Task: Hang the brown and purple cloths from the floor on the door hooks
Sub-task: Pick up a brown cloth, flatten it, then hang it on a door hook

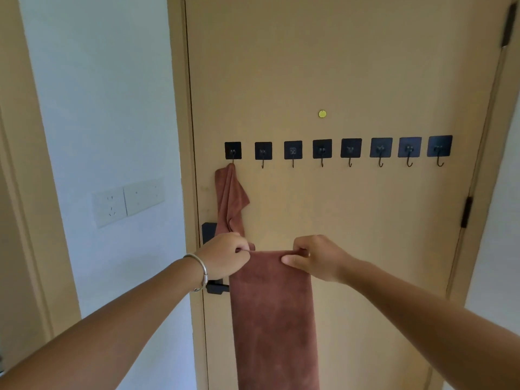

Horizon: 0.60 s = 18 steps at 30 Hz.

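My left hand (225, 256) and right hand (315, 257) each pinch the brown cloth's (273, 319) top edge, hanging before the door (365, 220). I'd bunch one corner and loop it over the second hook (263, 163).

The door (351, 66) is a flat tan, plain and unpatterned, and its frame (176, 80) is the same tan. Across it runs a row of eight hooks (322, 149) on square black pads — the hooks themselves black too. Above them sits a small round yellow dot (322, 114). The hung cloth (230, 198) on the leftmost hook is a solid reddish brown; the held cloth (273, 319) is the same reddish brown, without print or stripe. The door handle (216, 287) is black, as are the hinges (466, 212). The wall (98, 108) is white, its socket plate (110, 206) white as well — the bracelet (201, 270) is silver.
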### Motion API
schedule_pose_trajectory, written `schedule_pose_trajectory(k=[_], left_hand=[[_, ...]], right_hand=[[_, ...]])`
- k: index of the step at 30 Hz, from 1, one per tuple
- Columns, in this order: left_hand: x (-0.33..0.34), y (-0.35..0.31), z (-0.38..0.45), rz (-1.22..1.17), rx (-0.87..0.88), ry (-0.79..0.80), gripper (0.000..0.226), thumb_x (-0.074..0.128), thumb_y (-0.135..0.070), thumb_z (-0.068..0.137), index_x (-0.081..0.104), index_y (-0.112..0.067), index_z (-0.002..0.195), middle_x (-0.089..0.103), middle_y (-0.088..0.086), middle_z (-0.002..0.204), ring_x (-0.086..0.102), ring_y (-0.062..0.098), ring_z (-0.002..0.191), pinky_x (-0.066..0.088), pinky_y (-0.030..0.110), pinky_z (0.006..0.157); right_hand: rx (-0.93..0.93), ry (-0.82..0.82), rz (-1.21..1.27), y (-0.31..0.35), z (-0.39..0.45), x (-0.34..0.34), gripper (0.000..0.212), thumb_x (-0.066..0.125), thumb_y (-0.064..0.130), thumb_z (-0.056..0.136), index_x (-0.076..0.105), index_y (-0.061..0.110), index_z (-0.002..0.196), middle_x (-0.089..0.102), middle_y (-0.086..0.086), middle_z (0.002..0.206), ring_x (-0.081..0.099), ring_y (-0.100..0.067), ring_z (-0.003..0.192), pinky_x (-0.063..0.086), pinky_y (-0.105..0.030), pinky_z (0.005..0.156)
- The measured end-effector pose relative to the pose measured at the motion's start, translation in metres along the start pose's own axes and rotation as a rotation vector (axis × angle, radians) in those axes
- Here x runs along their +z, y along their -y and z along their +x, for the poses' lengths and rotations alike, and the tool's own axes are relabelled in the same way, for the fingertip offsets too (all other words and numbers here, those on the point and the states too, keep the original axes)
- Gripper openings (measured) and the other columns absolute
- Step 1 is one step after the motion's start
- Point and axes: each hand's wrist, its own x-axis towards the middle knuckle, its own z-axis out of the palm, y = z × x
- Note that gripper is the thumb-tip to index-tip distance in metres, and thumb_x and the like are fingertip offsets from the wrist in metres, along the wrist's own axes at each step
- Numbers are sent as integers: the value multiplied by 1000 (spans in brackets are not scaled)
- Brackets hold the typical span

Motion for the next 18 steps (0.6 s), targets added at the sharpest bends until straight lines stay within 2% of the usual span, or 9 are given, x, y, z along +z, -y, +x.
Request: schedule_pose_trajectory(k=[3,6,8,10,13,16,18], left_hand=[[-11,33,41,-14,55,62,24,46,-20,87,61,-10,71,52,-1,86,55,17,79,44,33,75],[-22,60,80,-6,105,75,23,46,-22,89,62,-15,75,51,-3,87,55,14,80,43,29,76],[-28,75,104,-6,125,63,21,46,-23,90,63,-19,78,52,-3,91,55,13,82,45,31,79],[-33,89,128,8,128,44,20,47,-25,89,63,-19,78,52,-3,91,54,12,82,44,30,76],[-44,103,162,39,147,30,20,48,-27,89,57,-22,72,51,-3,90,52,11,80,38,26,69],[-55,108,197,54,177,6,21,47,-26,89,59,-18,74,57,-1,89,55,13,80,43,29,73],[-61,110,220,45,184,-22,22,47,-26,90,57,-21,72,58,-4,82,55,12,76,42,28,68]], right_hand=[[-4,31,-31,-1,47,5,28,58,51,86,59,27,71,62,9,79,57,-7,76,48,-28,69],[-21,-28,-91,-2,90,9,23,59,46,86,61,31,68,64,11,76,54,-3,79,49,-32,74],[12,-93,-112,-5,114,12,25,59,48,85,61,31,67,65,11,71,55,1,78,48,-29,72],[60,-152,-106,-9,136,14,25,60,48,84,60,31,67,64,12,68,58,-2,72,47,-26,66],[68,-234,-111,-13,171,9,22,64,43,85,60,31,66,60,13,70,54,-4,71,40,-24,59],[109,-296,-60,-20,209,1,17,66,39,85,62,30,71,61,13,72,55,-4,70,38,-22,56],[135,-354,-40,-27,232,-7,16,66,38,86,63,30,72,62,13,74,56,-5,72,39,-21,56]])
